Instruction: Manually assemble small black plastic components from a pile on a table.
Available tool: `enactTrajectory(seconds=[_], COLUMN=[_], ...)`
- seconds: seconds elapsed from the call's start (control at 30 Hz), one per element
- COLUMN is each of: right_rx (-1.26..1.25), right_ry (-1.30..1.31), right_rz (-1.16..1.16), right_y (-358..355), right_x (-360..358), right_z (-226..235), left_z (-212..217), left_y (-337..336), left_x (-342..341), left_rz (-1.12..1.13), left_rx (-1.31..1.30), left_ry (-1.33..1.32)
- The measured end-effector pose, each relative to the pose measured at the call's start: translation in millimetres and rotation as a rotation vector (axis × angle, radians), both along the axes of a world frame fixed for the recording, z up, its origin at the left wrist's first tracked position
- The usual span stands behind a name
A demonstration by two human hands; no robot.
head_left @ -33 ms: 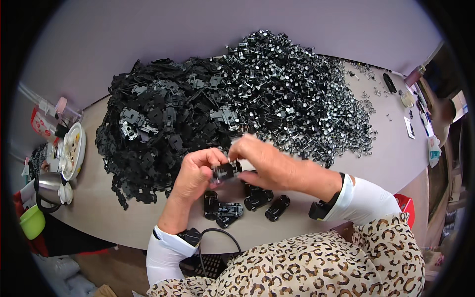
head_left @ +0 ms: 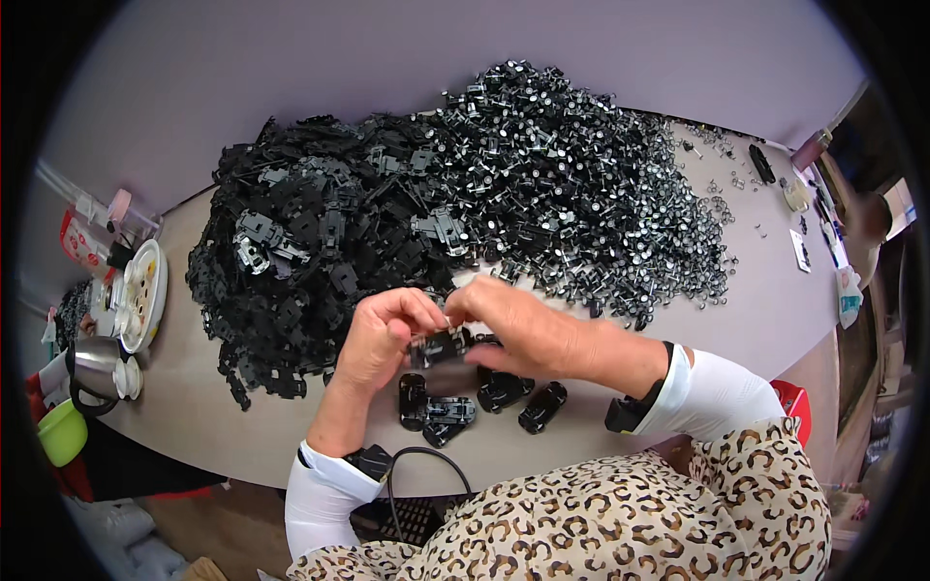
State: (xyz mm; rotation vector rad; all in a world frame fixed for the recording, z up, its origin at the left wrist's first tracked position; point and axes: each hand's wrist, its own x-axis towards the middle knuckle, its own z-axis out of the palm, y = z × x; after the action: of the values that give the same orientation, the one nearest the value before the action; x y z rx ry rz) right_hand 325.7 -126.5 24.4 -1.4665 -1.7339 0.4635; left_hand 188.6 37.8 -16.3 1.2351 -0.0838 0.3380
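Observation:
Between my hands is a small black toy car [head_left: 441, 350], tipped and smeared by motion. My left hand [head_left: 371, 339] is closed on its left end, thumb and fingers bent. From the right, my right hand [head_left: 518, 329] reaches over it with the fingers drawn together at its upper edge; what the fingertips pinch there is too small to make out. Just below lie more black toy cars: one upright on end [head_left: 413, 402], one showing a grey underside [head_left: 449, 416], one partly under my right hand [head_left: 504, 389], and one farther right [head_left: 544, 407].
Beyond my hands rises a heap of dark plastic car chassis [head_left: 300, 232], joined on the right by a heap of wheel axles [head_left: 572, 184]. A white tray [head_left: 145, 290] and a metal kettle [head_left: 97, 368] stand at the left. A black cable [head_left: 436, 451] crosses the front edge.
The toy car has dipped slightly toward me and blurred. My right hand has shifted a little lower, its fingers now nearer my left fingertips.

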Motion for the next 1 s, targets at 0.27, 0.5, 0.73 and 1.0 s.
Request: enactTrajectory(seconds=[0.27, 0.5, 0.73, 1.0], right_rx=[0.03, -0.163, -0.034, -0.138], right_ry=[-0.467, -0.723, -0.601, -0.453], right_rz=[-0.242, -0.184, -0.27, -0.23], right_y=[5.6, 11.1, 4.4, 13.5], right_x=[40.0, 37.0, 41.8, 11.7], right_z=[-12.9, -14.1, -15.9, -14.6], left_z=[20.4, 15.1, 10.0, 9.9], left_y=[-3.6, 5.3, 1.1, 4.4], left_x=[-11.4, -9.1, -6.6, -5.5], left_rz=[0.279, 0.452, 0.387, 0.32], left_rx=[0.161, 1.321, 1.319, 1.322], left_ry=[0.508, 0.292, 0.376, 0.214])
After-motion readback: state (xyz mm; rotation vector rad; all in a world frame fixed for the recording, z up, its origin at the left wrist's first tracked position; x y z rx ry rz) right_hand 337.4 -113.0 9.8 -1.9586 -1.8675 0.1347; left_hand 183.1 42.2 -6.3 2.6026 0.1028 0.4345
